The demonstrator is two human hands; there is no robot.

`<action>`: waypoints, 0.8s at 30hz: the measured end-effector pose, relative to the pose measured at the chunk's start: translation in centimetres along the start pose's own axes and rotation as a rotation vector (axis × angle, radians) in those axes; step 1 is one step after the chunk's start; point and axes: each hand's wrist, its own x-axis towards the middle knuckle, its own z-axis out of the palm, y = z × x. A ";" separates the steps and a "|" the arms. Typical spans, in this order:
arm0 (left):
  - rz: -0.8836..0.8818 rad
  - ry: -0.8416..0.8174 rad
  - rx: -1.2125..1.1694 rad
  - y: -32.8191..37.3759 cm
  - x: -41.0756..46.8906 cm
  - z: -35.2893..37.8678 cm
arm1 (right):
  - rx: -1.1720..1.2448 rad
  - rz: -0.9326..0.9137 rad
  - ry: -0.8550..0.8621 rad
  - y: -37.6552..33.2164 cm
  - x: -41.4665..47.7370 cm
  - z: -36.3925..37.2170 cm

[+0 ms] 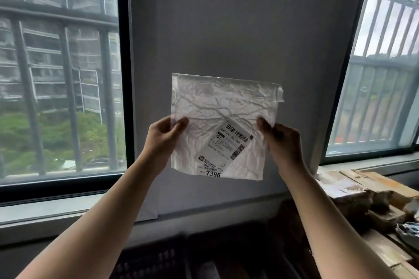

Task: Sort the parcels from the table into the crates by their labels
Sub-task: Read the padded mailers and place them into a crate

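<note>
A flat, crinkled white plastic parcel (217, 108) is held up in the air in front of the grey wall. Its shipping label (224, 149) faces me, tilted, with barcodes and the number 7396 at the bottom. My left hand (162, 138) pinches the parcel's left edge between thumb and fingers. My right hand (280, 140) pinches its right edge the same way. Dark crates (158, 258) sit low in the shadow below the parcel, and their contents cannot be made out.
Cardboard parcels (353, 190) and other packages are piled on the table at the right, under the right window. A large window with railings fills the left. A sill (56, 213) runs along the wall below it.
</note>
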 end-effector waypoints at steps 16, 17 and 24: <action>-0.468 0.334 0.468 -13.3 -11.6 -14.3 | -0.334 0.350 -0.454 11.8 -13.4 12.5; -0.504 0.336 0.521 -14.3 -12.8 -15.1 | -0.357 0.356 -0.511 12.7 -14.9 13.0; -0.811 0.284 0.818 -21.1 -22.0 -18.7 | -0.585 0.449 -0.918 18.6 -25.4 14.3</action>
